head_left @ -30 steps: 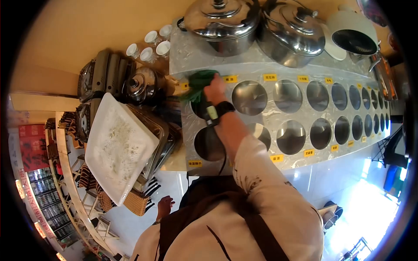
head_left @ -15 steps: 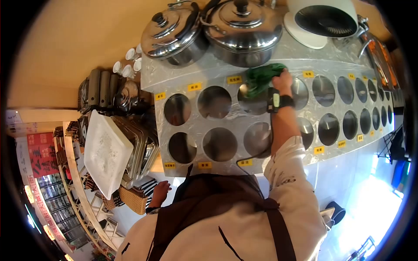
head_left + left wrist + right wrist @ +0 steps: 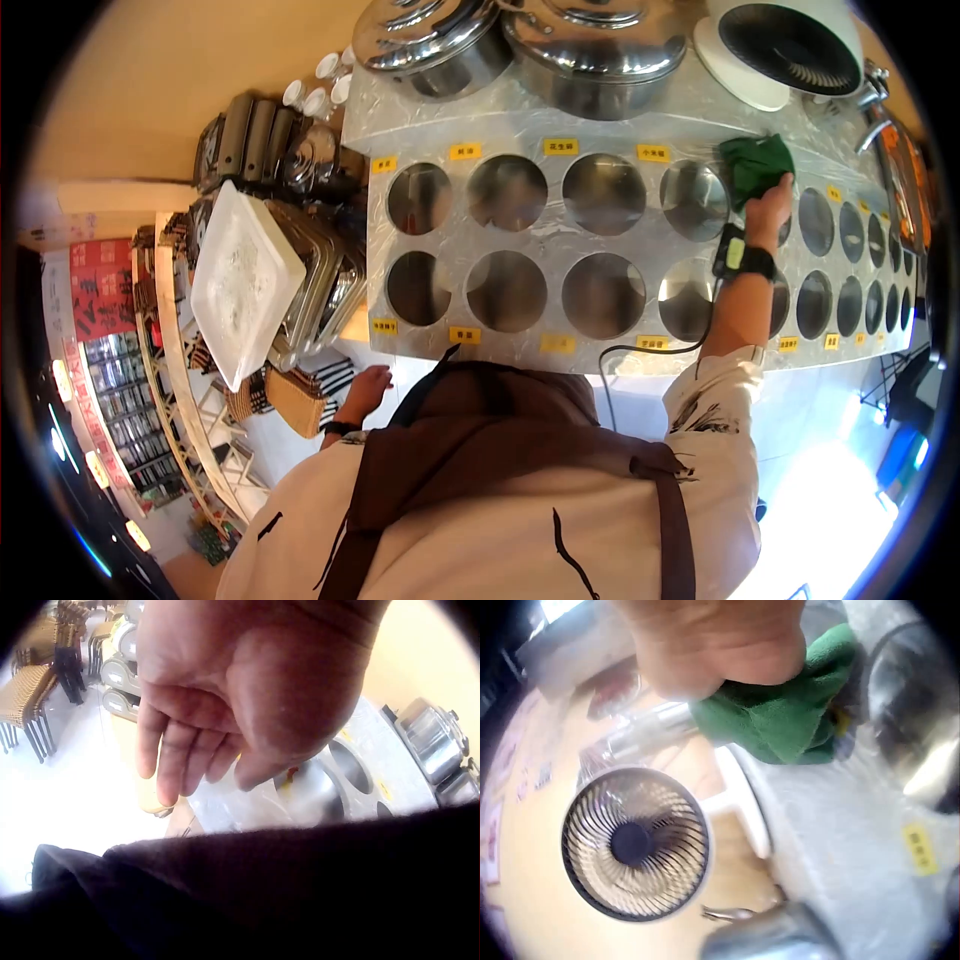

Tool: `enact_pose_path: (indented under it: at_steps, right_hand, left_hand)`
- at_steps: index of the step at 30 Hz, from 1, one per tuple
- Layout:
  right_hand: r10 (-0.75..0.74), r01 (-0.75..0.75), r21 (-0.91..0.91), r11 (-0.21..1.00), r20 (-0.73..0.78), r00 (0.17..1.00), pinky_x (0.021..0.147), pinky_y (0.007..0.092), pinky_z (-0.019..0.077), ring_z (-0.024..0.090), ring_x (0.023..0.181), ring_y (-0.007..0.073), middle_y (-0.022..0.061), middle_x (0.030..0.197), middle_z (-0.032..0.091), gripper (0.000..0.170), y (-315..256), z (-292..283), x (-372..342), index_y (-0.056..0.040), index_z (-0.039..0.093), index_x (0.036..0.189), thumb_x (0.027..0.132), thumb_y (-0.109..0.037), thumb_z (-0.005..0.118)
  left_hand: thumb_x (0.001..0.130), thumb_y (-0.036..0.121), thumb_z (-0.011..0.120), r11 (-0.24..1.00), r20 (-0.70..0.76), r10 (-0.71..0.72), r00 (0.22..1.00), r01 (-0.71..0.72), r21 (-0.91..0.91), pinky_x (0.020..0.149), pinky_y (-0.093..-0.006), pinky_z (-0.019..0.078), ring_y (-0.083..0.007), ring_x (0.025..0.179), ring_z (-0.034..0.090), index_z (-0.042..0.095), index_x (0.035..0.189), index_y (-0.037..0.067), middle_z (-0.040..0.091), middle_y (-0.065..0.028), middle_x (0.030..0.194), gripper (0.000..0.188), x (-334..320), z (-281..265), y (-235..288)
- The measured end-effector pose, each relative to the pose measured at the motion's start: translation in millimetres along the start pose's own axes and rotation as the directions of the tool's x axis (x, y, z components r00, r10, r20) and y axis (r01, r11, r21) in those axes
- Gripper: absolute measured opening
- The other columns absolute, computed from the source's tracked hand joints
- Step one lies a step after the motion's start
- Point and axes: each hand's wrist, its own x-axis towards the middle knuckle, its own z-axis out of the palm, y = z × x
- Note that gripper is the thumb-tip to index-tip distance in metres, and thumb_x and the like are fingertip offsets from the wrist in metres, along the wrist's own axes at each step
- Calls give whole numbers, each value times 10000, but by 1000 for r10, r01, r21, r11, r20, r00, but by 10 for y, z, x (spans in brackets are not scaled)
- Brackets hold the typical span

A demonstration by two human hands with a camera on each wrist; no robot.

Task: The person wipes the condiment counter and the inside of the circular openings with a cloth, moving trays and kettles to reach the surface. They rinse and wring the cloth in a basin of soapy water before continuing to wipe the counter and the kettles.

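Note:
A green cloth (image 3: 757, 165) is in my right hand (image 3: 768, 208), which grips it against the counter's back row of round openings, toward the right. In the right wrist view the cloth (image 3: 780, 724) bunches out below the curled fingers, beside a yellow label. The counter (image 3: 555, 240) is covered in clear plastic film and has two rows of round openings with yellow labels along them. Away from the counter, at my left side, hangs my left hand (image 3: 370, 388). The left wrist view shows that hand (image 3: 255, 682) holding nothing, its fingers loosely bent.
Two lidded steel pots (image 3: 597, 70) stand behind the openings. A white fan (image 3: 790, 48) sits at the back right. On the left, a white tray (image 3: 240, 285) rests on stacked metal trays. A dark cable (image 3: 650, 347) trails across the counter's front edge from my right arm.
My right hand has swept the green cloth rightward along the back row, from the left end to well right of the middle. My left hand stays low at my side.

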Motion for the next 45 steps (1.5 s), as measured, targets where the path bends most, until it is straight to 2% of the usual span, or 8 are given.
enact_pose_path:
  at_steps: [2,4,6,8,10,31,40,45]
  right_hand:
    - [265,-269,123,955,49,963,860,391,468,566,993,318,209,1127,558,487,109,266,-330,28,495,1196,951,-387,427]
    - [-354,463,-610,643,299,886,979,374,397,467,1182,347,235,1283,470,332,811,549,-469,-25,525,1227,955,-151,380]
    - [-314,507,-439,742,441,841,1051,380,321,403,1250,342,180,1348,427,348,298,906,-1006,-13,532,1222,917,-55,368]
    - [-479,807,-561,182,666,571,1062,478,268,321,1291,390,155,1390,389,389,848,1317,-1075,-59,484,1284,914,-170,443]
    - [-332,537,-506,675,441,834,1052,468,252,387,1249,356,159,1346,447,416,370,1563,-1596,-144,511,1281,917,-340,466]
    - [-137,855,-12,519,986,97,1054,469,266,387,1245,319,116,1216,527,349,-302,516,-3722,-91,572,1165,825,-168,594]
    - [374,-35,-467,884,660,651,722,312,444,560,806,191,108,864,606,282,-455,-351,-3714,-15,603,985,930,-273,504]
    - [353,-428,89,899,428,832,732,252,443,554,841,129,41,932,600,269,-992,-417,-3684,-24,585,1035,900,-256,561]
  left_hand:
    - [887,233,509,999,12,-30,999,30,-13,746,-334,509,-248,813,673,564,1096,-70,655,-198,938,372,-5,-1,135]
    - [881,230,511,999,27,-35,999,35,-6,755,-330,506,-245,820,670,562,1102,-70,656,-196,937,376,3,-8,172]
    - [877,229,514,997,23,-64,998,65,-49,759,-329,504,-244,825,668,561,1106,-68,656,-195,942,378,9,2,185]
    - [873,227,517,991,33,-97,995,100,-90,763,-328,502,-243,830,667,560,1111,-67,656,-194,946,380,-21,21,120]
    - [870,228,523,991,29,-96,995,99,-92,766,-330,501,-241,835,665,557,1121,-63,657,-192,948,387,12,28,24]
    - [887,231,499,972,-25,4,1000,-10,-234,764,-347,492,-257,810,655,556,1113,-65,656,-192,887,377,415,-67,-600]
    - [880,260,489,997,86,46,995,-39,-73,758,-358,480,-267,819,646,600,987,-46,657,-167,845,344,623,-239,-584]
    - [884,289,462,986,93,159,983,-163,36,734,-396,473,-330,788,625,609,803,-37,645,-187,798,367,727,-250,-647]
